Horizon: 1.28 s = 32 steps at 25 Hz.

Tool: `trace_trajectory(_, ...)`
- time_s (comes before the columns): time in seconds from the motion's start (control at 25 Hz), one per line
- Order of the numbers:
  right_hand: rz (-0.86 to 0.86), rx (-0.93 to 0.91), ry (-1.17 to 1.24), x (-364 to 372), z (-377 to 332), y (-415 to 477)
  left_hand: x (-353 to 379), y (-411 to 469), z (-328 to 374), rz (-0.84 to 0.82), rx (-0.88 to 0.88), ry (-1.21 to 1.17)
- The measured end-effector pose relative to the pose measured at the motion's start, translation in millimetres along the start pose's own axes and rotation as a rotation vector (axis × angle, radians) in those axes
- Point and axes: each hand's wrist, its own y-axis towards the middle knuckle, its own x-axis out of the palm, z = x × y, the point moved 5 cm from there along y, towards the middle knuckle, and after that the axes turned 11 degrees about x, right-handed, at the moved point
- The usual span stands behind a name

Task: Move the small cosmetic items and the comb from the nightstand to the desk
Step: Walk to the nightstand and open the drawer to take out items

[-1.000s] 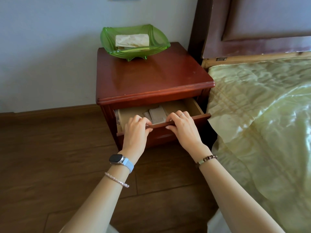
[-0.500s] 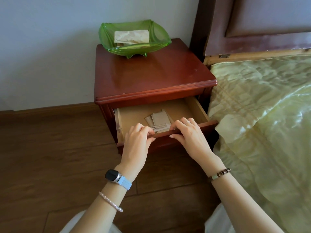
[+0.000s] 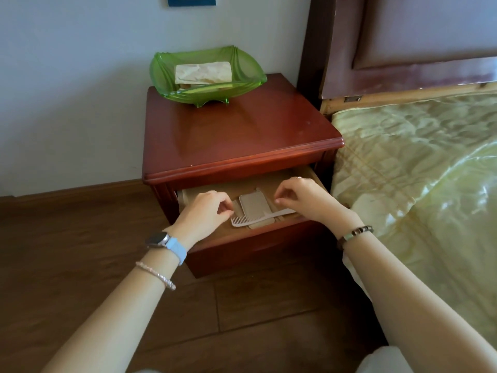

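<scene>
Shiny wood, silky cloth and a bit of plastic

The nightstand [image 3: 242,130] is red-brown wood, smooth and glossy on top, but the inside of its drawer [image 3: 228,187] is pale bare wood and looks matt. The comb [image 3: 242,220] is white plastic, and the flat grey-beige piece [image 3: 252,204] by it looks matt. The green bowl [image 3: 242,65] is see-through and shiny, plastic or glass, I cannot tell which, with crinkled paper [image 3: 203,72] inside. The bed cover [image 3: 416,170] is yellow-green cloth, silky and shiny, with many wrinkles. The floor [image 3: 67,251] is dark wood boards, dull to look at. The watch band [image 3: 176,249] looks like pale blue cloth.
</scene>
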Motion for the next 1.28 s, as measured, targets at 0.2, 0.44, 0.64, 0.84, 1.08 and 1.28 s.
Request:
trace_trajectory(0.2,-0.153,0.071,-0.182,22.3,8.8,33.7,24.8,33.6,-22.7,-0.230,0.006,0.114)
trace_trajectory(0.44,-0.245,0.143,-0.377,39.6,17.2,51.7,45.0,51.6,-29.8,-0.331,-0.015,0.171)
trace_trajectory(0.64,-0.285,0.144,-0.492,49.4,17.1,54.5,53.0,55.8,-33.4,-0.321,-0.054,0.131)
trace_trajectory(0.84,-0.213,0.098,-0.390,42.7,9.9,50.4,50.4,52.3,-35.0,-0.277,-0.065,0.067)
trace_trajectory(1.08,-0.042,-0.076,0.060,-1.4,-1.1,14.7,5.8,18.8,-13.4,-0.022,-0.046,-0.168)
trace_trajectory(1.28,0.123,-0.223,0.261,-42.6,-22.4,-14.5,-40.7,-10.8,17.0,0.204,-0.116,-0.558)
